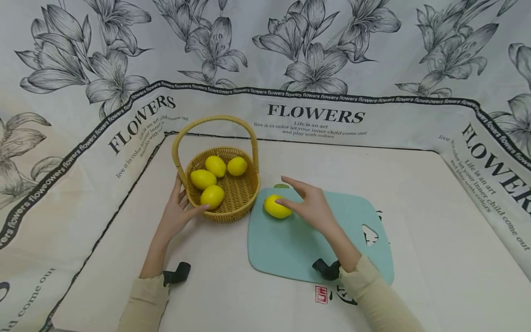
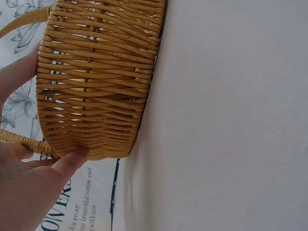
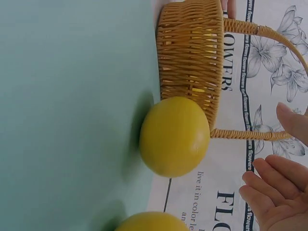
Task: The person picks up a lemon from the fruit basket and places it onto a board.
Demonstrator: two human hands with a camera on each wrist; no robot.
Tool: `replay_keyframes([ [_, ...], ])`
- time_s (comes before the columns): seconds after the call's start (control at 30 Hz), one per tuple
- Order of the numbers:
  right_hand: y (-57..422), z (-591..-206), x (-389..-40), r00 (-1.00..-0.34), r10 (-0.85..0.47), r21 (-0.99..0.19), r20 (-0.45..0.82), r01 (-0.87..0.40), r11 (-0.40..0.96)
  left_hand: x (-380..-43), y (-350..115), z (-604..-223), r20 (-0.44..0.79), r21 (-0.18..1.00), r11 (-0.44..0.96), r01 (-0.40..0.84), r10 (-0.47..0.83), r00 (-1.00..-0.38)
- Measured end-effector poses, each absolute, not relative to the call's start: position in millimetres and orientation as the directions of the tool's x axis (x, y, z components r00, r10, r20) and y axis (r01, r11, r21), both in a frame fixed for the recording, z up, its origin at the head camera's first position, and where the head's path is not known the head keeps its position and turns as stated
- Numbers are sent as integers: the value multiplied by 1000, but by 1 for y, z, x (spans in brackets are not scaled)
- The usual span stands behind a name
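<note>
My left hand grips the near left side of a woven basket, thumb over the rim and the other fingers against its outer wall. Several yellow lemons lie inside it. Just right of the basket, a lemon rests on a light blue-green cutting board. Over the board, my right hand has thumb and fingers spread apart beside that lemon, its thumb overlapping the fruit in the head view. The right wrist view shows a gap between that hand and the lemon, plus part of a second yellow fruit.
The basket's tall arched handle stands upright. A small green shape shows at the board's far edge. The board has a cut-out at its right side. Flower-printed cloth rises behind the white tabletop.
</note>
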State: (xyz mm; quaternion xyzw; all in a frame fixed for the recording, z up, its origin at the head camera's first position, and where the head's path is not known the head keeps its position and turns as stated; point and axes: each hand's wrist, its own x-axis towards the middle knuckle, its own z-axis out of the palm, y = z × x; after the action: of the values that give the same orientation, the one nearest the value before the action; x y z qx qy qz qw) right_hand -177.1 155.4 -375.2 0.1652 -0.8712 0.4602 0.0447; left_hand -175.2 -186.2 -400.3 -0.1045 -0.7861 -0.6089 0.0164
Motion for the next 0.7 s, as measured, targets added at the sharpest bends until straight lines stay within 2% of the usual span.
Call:
replay_keyframes([
  [0.7,118,-370,-184,-922,-301,-801,244,-366,474,-175,-186,-400,150,957,228,180,143,-978],
])
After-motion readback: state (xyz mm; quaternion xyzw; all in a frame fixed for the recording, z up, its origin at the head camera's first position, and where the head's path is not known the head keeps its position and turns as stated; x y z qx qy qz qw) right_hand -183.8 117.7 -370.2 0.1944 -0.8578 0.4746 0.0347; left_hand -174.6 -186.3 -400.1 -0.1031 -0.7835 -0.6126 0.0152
